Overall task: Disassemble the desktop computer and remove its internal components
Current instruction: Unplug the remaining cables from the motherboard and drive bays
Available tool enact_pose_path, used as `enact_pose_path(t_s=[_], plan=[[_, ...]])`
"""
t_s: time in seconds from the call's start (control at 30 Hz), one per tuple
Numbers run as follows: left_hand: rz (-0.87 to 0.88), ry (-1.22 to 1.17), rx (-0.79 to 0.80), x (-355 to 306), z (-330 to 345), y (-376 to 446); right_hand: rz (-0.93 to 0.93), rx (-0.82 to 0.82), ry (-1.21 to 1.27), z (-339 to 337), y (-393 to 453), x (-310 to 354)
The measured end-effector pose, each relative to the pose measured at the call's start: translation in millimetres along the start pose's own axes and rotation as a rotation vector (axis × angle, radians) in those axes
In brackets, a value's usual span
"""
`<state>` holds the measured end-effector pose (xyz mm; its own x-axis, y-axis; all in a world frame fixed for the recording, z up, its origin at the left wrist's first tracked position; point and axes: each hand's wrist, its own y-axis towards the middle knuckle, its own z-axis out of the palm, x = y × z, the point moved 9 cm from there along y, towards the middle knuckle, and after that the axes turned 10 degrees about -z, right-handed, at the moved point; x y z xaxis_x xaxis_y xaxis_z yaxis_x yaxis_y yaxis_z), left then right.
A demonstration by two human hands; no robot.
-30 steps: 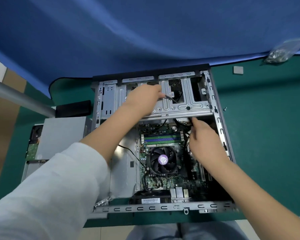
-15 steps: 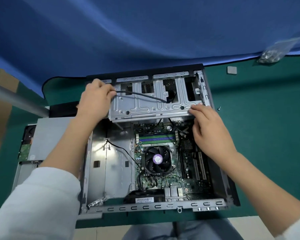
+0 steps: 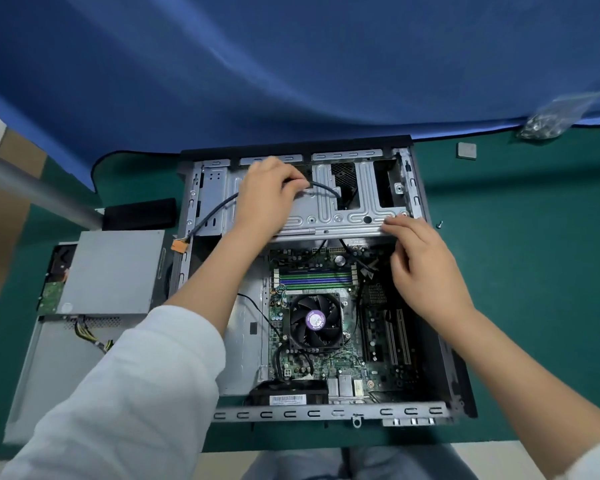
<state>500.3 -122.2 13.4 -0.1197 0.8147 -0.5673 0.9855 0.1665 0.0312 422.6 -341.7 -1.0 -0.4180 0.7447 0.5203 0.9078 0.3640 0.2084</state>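
Steel drive cage being cleared of its cable, inside an open case on green felt.

Left of the case [image 3: 426,216] lie removed units [image 3: 108,271]. The left hand [image 3: 267,195] pinches a black cable [image 3: 219,207] over the drive cage [image 3: 329,213]; its orange plug [image 3: 180,245] hangs past the case's left wall. The right hand [image 3: 423,268] rests straight fingers on the cage's near-right edge, gripping nothing. Judged next: draw the cable free of the cage opening, then lift the cage off the motherboard [image 3: 326,327].
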Motion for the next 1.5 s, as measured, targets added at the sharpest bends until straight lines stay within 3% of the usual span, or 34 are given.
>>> enact_pose_path(t_s=[0.17,0.3,0.37,0.43,0.5,0.6,0.73,0.87,0.97,1.03,1.1,1.2,1.27,1.4,1.5], plan=[[-0.006,0.097,0.027,11.0,2.9,-6.3,-0.009,-0.007,0.010,-0.8,0.5,0.4],[0.128,0.127,-0.131,-6.6,-11.0,-45.8,0.018,-0.032,0.050,-5.2,-1.1,-2.0],[0.227,0.053,-0.126,-25.5,-6.7,-72.8,0.035,-0.050,0.080,-8.3,-1.8,-3.4],[0.415,0.066,0.033,-50.0,21.2,-103.9,0.050,-0.075,0.090,-11.5,-2.4,-4.6],[0.529,0.142,0.316,-62.5,66.8,-132.3,0.055,-0.097,0.100,-13.8,-2.2,-5.0],[0.437,0.307,0.502,-54.5,114.7,-143.8,0.037,-0.100,0.110,-13.4,-1.9,-3.7],[0.445,0.400,0.506,-43.0,131.1,-141.0,0.045,-0.113,0.132,-13.7,-2.5,-5.1],[0.421,0.456,0.620,-21.2,141.3,-149.0,0.035,-0.108,0.119,-12.4,-3.0,-2.8],[0.392,0.405,0.604,-22.9,138.0,-148.4,-0.111,-0.101,0.062,-17.2,-1.1,13.7],[0.343,0.354,0.561,-24.5,132.9,-148.2,-0.305,-0.006,-0.012,-8.5,-5.8,37.8],[0.308,0.344,0.523,-21.2,130.8,-150.4,-0.352,0.180,-0.136,15.1,-17.0,50.0],[0.310,0.349,0.518,-12.6,133.5,-152.7,-0.089,0.565,-0.471,60.8,-34.7,27.3],[0.344,0.389,0.516,-9.8,136.7,-154.5,0.109,0.665,-0.490,74.1,-42.8,13.2],[0.397,0.432,0.451,-10.2,135.6,-154.7,0.419,0.503,-0.143,82.3,-52.3,0.8],[0.371,0.404,0.402,-9.6,131.9,-153.9,0.526,0.413,0.041,79.2,-67.7,-3.0]])
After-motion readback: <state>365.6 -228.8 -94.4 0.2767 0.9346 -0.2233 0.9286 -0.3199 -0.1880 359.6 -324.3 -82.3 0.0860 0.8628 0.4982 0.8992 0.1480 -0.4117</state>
